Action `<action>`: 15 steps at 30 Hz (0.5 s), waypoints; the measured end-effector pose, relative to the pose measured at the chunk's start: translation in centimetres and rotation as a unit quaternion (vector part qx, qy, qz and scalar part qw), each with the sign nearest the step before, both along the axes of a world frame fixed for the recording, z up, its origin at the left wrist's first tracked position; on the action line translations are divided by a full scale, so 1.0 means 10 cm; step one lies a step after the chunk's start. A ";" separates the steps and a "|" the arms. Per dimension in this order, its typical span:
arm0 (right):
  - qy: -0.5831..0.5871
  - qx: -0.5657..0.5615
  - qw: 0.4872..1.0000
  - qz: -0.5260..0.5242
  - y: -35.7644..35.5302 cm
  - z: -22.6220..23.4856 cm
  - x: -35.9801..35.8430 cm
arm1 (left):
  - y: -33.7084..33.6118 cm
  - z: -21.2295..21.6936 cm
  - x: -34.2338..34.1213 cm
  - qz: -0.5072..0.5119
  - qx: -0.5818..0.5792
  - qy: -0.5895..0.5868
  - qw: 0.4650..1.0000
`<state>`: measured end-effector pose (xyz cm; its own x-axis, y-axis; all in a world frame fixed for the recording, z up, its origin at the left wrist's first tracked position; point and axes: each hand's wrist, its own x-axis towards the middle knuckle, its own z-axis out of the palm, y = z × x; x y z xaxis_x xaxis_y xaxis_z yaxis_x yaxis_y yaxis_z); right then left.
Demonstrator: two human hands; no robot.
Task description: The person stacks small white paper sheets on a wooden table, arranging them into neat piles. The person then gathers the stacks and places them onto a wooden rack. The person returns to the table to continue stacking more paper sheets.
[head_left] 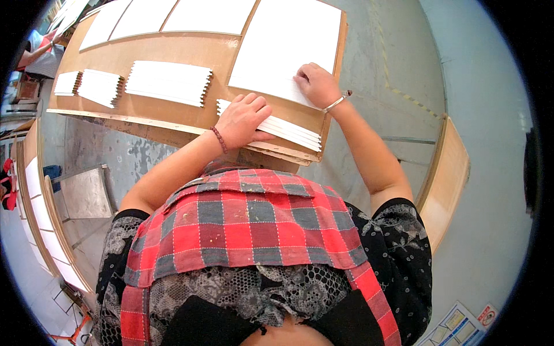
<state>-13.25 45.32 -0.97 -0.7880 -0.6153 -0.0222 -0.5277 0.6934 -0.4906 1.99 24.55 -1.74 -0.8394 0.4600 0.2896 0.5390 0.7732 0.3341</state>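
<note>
My left hand [245,119] lies across a stack of narrow white strips [291,131] at the near edge of the wooden table. Its fingers bend over the far side of the strips and the thumb lies along the near side. Farther right, my right hand [318,85] is over the near right part of a large white panel [283,40]. Its fingers are curled together, and whatever may be between them is hidden. More stacks of white strips with stepped ends lie to the left: a wide one [167,81], a middle one [98,86] and a small one [66,83].
More white panels [210,16] lie along the far side of the brown tabletop [222,55]. A wooden board [444,179] stands at the right by the wall. At left are a low grey metal piece [86,193] and a rack of white panels [49,222]. Another person's arm [37,55] shows far left.
</note>
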 end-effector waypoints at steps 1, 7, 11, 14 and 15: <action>-0.014 -0.022 1.000 -0.003 0.04 -0.03 -0.04 | 0.00 0.00 0.00 0.000 0.002 0.000 1.000; 0.161 -0.066 0.983 0.062 0.14 -0.05 0.16 | 0.00 0.00 0.00 0.002 0.005 -0.001 1.000; 0.210 -0.034 0.971 0.112 0.10 0.03 0.41 | 0.03 0.08 0.02 0.011 -0.009 -0.030 0.999; 0.115 -0.021 0.984 0.134 0.11 -0.01 0.50 | 0.04 0.14 -0.02 0.016 -0.002 0.042 0.999; 0.059 0.003 0.987 0.148 0.09 0.02 0.54 | 0.05 0.14 -0.03 0.026 0.010 0.048 0.998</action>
<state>-7.85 46.22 -0.73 -0.5718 -0.8185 0.0549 -0.7600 0.5034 -0.4110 1.71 25.05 -0.35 -0.8303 0.4088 0.3787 0.5279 0.7949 0.2993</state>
